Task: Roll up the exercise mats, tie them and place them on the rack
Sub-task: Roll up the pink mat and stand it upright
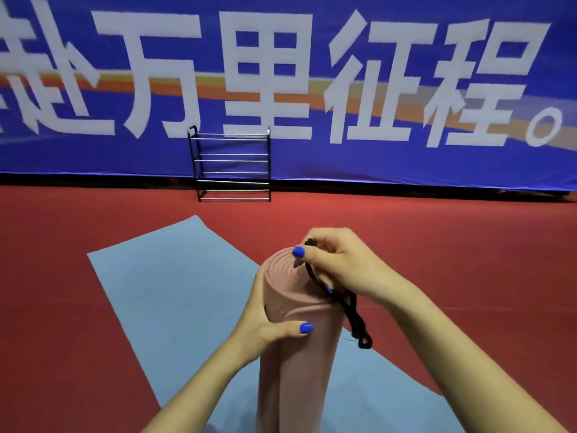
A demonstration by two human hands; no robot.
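Observation:
A rolled pink mat (296, 364) stands upright on end in front of me, its spiral end facing up. My left hand (265, 323) wraps around its upper part from the left, thumb across the front. My right hand (337, 264) sits at the roll's top right edge and pinches a black cord (349, 307), which hangs down the right side with a loop at its end. A light blue mat (168, 295) lies unrolled flat on the floor beneath and behind the roll. The black metal rack (232, 165) stands far ahead against the wall, its shelves bare.
Red sports floor (468, 245) stretches all around the mats and up to the rack. A large blue banner (406, 157) with white characters covers the back wall.

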